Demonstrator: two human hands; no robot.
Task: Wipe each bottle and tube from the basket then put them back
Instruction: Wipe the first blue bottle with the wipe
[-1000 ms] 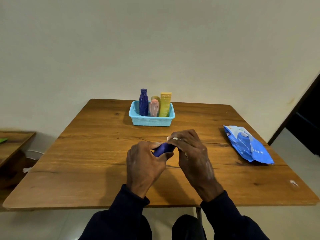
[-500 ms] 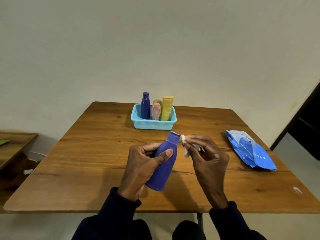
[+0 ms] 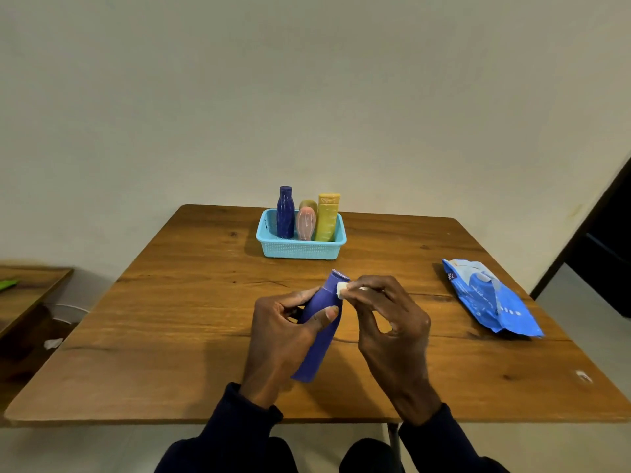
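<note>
Purple bottle [image 3: 321, 331], capped, tilted in left hand [image 3: 283, 336].

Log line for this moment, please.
left hand: grips purple bottle | right hand: pinches wipe at its neck | basket: other containers inside

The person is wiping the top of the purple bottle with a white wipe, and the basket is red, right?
No. The head view shows the basket is light blue, not red. The rest is right: the right hand holds a white wipe at the top of the purple bottle.
</note>
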